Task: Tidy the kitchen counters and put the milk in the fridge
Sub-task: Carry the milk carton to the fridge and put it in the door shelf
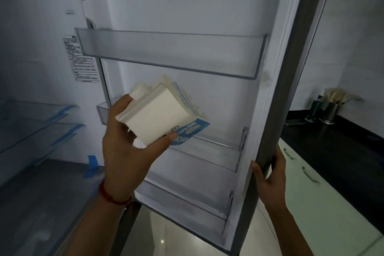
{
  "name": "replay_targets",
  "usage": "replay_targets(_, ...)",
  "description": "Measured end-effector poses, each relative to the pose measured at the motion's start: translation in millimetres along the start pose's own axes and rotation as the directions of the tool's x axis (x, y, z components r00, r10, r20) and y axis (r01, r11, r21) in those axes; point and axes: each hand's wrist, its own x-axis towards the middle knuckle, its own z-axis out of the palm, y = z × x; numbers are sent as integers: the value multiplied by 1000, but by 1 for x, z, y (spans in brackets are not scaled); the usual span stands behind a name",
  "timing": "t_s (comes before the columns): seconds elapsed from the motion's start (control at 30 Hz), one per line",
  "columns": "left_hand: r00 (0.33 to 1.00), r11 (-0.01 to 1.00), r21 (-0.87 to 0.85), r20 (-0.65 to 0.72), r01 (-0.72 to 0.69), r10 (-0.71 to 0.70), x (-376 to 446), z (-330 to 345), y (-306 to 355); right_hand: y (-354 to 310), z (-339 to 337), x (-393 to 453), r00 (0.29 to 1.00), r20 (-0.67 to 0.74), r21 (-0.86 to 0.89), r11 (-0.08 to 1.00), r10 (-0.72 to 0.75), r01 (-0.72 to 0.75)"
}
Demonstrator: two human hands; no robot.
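The fridge door (187, 27) stands open and fills most of the view, with its inner side facing the camera. It has three clear door shelves: an upper shelf (170, 54), a middle shelf (218, 151) and a lower shelf (187, 203). On the left is the fridge interior (31, 48) with glass shelves (37, 122) and strips of blue tape (91, 164). On the far right a dark counter (332, 147) carries a metal utensil holder (330, 110), above pale green cabinets (322, 214).

The milk carton (164, 114) is in the air just in front of the middle shelf. It is tilted: its long axis runs from near left to far right, the white top with the cap points to the upper left, and the blue printed bottom points down right toward the shelf. It seems not to touch the shelf, but the view is not clear there.

The left hand (126, 158), with a red thread on the wrist, is closed around the carton's top end, thumb on the near side. The right hand (270, 178) grips the outer edge of the door, with fingers wrapped behind it.
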Motion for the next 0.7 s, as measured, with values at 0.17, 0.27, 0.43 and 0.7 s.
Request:
replay_targets(0.17, 980, 992, -72, 165, -102, 113, 27, 45, -23, 10, -5, 19, 1000, 13, 11, 1000, 26, -26)
replay_targets(0.27, 950, 997, -40, 301, -72, 81, 42, 58, -44, 18, -4, 26, 1000, 16, 7, 1000, 13, -13)
replay_targets(0.43, 893, 1000, 12, 449, 15, -19, 61, 71, -61, 25, -3, 31, 999, 11, 31, 999, 43, -43)
replay_targets(0.7, 747, 987, 156, 650, 45, -137, 87, 74, -77, 22, -1, 32, 998, 8, 85, 995, 56, -56)
